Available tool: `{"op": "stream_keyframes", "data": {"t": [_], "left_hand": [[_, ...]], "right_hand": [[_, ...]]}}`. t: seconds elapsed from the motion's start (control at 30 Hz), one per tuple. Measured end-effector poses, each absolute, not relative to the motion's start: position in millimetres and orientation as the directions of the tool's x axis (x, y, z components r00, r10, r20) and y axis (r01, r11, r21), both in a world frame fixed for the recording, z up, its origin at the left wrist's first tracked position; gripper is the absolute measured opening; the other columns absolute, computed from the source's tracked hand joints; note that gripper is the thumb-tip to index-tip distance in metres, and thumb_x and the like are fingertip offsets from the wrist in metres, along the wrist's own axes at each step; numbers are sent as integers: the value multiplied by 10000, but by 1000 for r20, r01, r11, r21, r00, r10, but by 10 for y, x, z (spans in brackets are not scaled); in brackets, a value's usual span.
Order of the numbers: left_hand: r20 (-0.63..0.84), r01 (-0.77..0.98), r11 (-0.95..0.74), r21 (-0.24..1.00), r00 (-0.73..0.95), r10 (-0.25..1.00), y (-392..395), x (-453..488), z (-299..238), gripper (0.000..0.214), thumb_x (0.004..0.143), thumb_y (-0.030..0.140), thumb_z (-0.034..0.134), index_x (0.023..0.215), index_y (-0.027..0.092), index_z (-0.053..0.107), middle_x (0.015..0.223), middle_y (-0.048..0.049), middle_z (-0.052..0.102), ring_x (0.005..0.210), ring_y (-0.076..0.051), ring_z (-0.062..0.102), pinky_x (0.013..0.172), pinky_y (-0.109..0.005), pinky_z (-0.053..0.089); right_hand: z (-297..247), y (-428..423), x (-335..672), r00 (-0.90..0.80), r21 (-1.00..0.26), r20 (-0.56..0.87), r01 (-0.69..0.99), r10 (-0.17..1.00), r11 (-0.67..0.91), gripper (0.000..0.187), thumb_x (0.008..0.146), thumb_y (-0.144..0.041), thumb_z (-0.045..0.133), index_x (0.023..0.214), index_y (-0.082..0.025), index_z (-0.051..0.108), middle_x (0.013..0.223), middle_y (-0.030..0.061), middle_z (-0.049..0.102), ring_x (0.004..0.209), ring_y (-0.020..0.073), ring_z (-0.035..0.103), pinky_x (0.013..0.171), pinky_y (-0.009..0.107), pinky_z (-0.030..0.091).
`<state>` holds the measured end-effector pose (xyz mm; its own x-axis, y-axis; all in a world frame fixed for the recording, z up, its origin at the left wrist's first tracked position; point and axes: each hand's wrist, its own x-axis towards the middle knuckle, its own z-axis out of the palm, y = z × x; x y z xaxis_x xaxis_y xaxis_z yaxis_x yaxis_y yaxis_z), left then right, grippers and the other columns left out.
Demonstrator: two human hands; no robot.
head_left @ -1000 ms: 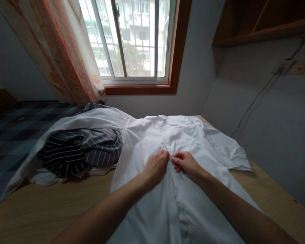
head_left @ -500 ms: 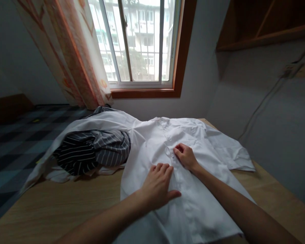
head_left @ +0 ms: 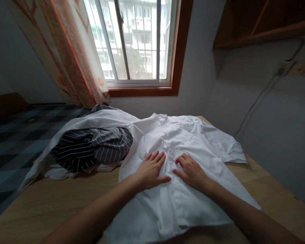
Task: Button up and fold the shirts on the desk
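A white button-up shirt [head_left: 200, 203] lies front side up on the wooden table [head_left: 73, 203], its collar toward the window. One sleeve reaches left over a bundle of striped cloth, the other lies out to the right. My left hand [head_left: 152, 171] rests palm down on the shirt, left of the button strip, fingers stretched out and thumb apart. Across the strip, my right hand [head_left: 191, 173] lies on the cloth with its fingers loosely bent and apart. Neither hand grips anything. Light wrinkles run across the shirt around both hands.
Black and grey striped cloth [head_left: 112, 145] is bundled at the left on the table. Beyond it is a bed with a checked cover [head_left: 15, 142]. A curtain [head_left: 73, 61] hangs beside the window. At the right, a cable [head_left: 254, 105] runs down the wall below a shelf [head_left: 264, 37].
My right hand has moved toward me along the button strip, and its pinched fingers have opened. My left hand has slid slightly forward, staying flat. The view has shifted a little.
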<state>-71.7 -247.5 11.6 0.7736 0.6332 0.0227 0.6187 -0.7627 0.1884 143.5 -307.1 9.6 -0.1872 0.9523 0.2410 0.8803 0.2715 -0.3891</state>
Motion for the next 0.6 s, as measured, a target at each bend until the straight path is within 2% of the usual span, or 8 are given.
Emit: {"op": "stream_keyframes", "data": {"t": [0.1,0.17,0.27,0.33,0.43,0.5,0.6], "left_hand": [[33,603,-777,183,786,617,-2439,-754,141,678,917,527,438,1492,189,312,1555,-132,313,1441,-300,235,1153,-473,153],[83,595,-778,201,781,618,-2455,-761,171,572,911,432,488,1424,195,402,1501,-119,402,1401,-285,307,1139,-456,200],[158,599,-769,224,756,635,-2506,-757,223,329,861,365,583,1139,189,572,1259,-100,577,1204,-263,478,1050,-414,328],[184,615,-759,214,738,650,-2536,-752,248,196,853,355,600,956,188,587,1096,-81,605,1060,-245,520,974,-394,378],[203,615,-765,191,738,644,-2553,-753,259,171,872,358,586,849,189,574,980,-63,596,965,-227,520,912,-375,395],[199,609,-771,188,745,637,-2549,-759,259,176,881,354,578,830,186,574,946,-59,593,932,-219,521,884,-365,401],[187,605,-771,199,749,636,-2553,-759,282,146,880,326,579,850,184,593,945,-60,601,929,-217,527,871,-361,405]], "right_hand": [[72,-3057,1448,-188,-357,268,892,945,279,77,885,-231,577,941,-191,611,963,70,613,935,215,559,843,320,423],[101,-3138,1390,-182,-310,289,911,940,272,61,888,-239,570,898,-194,609,930,71,623,908,220,570,815,320,417],[156,-3343,1205,-213,-254,236,928,948,271,204,867,-401,609,826,-202,595,827,61,633,794,224,596,703,314,397],[173,-3448,1070,-211,-218,176,944,962,247,227,866,-424,592,831,-200,592,800,62,640,738,221,612,628,303,363],[183,-3478,955,-141,-144,130,977,981,160,99,846,-271,558,872,-186,600,823,88,661,730,223,634,577,294,312],[194,-3434,976,-109,-127,126,984,986,125,90,805,-212,548,866,-177,604,822,103,670,709,222,629,568,296,293],[207,-3331,1161,-60,-242,113,966,992,86,62,769,-184,513,748,-188,571,723,81,653,638,199,579,569,298,283]]}}
